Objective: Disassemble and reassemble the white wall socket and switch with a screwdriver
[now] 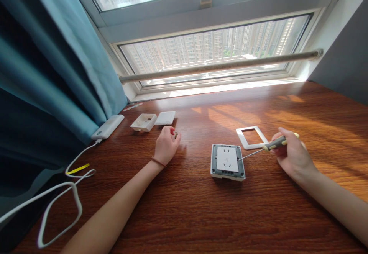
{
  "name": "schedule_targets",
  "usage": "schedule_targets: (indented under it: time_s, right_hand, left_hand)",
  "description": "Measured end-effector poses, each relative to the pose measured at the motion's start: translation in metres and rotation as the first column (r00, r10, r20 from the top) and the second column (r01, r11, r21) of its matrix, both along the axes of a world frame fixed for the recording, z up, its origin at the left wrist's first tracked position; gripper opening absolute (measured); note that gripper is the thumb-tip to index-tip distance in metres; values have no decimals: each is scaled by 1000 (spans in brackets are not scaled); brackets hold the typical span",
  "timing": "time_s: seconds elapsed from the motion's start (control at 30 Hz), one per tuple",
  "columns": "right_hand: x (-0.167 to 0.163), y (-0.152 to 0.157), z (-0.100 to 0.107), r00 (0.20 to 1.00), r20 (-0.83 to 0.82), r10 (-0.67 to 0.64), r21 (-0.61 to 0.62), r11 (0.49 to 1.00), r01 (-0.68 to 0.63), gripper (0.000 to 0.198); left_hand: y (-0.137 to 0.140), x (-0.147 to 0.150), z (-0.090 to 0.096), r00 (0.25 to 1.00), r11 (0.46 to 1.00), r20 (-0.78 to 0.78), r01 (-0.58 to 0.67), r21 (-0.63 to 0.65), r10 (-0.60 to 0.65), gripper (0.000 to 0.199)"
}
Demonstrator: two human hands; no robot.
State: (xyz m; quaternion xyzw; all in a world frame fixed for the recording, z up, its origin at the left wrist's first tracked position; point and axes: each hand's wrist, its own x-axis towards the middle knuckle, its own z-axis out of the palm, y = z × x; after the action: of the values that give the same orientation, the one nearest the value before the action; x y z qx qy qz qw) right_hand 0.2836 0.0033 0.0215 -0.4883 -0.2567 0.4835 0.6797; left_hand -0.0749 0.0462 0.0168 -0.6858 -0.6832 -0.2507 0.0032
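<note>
A wall socket (pixel 227 159) with a white face and grey frame lies face up on the table. My right hand (pixel 296 156) is closed around the grey and yellow handle of a screwdriver (pixel 276 143). The screwdriver slants left, its tip at the screw hole on the socket's right side. Beyond the socket, close to the handle, lies a white cover frame (pixel 244 138). Further left, my left hand (pixel 167 143) is curled, thumb and fingers pinching several small brass-coloured screws (pixel 176 135). Part of the screws is hidden by the fingers.
Behind my left hand are a white back box (pixel 143 122) and a white switch panel (pixel 165 118). A power bank (pixel 108 127) with a white cable (pixel 77 200) and yellow tie (pixel 78 169) lies by the blue curtain (pixel 86 54). A metal bar (pixel 221 67) crosses the window.
</note>
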Motion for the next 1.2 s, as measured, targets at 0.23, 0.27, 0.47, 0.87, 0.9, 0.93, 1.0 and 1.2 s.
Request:
schedule_targets:
  time_s: [0.23,0.27,0.47,0.87,0.9,0.93,1.0,1.2]
  right_hand:
    - [0,-1,13,997,-82,5,20,1000,-3,27]
    - [0,-1,14,994,-107,18,44,999,-13,26]
    - [0,2,24,975,-93,201,138,973,-187,22]
    - [-42,23,91,858,482,178,361,851,-380,26]
    - [-43,21,88,836,519,175,347,851,-394,24]
    - [-44,19,85,813,553,180,331,849,-413,23]
    - [-42,16,77,778,593,209,293,844,-449,21]
    - [-40,15,66,768,592,243,233,861,-452,22]
  left_hand:
    - [-42,45,11,645,666,266,746,-13,-716,73]
    - [-44,50,9,618,634,312,771,-63,-721,83]
    - [-47,67,0,552,587,528,801,-119,-646,83]
    - [-46,97,-2,594,649,415,761,-11,-689,83]
    - [-45,95,-1,573,631,434,776,-14,-695,79]
    - [-45,93,-1,554,616,457,787,-16,-696,77]
    - [-44,89,0,514,588,500,809,-10,-697,75]
    - [-42,87,2,468,552,527,834,2,-709,68]
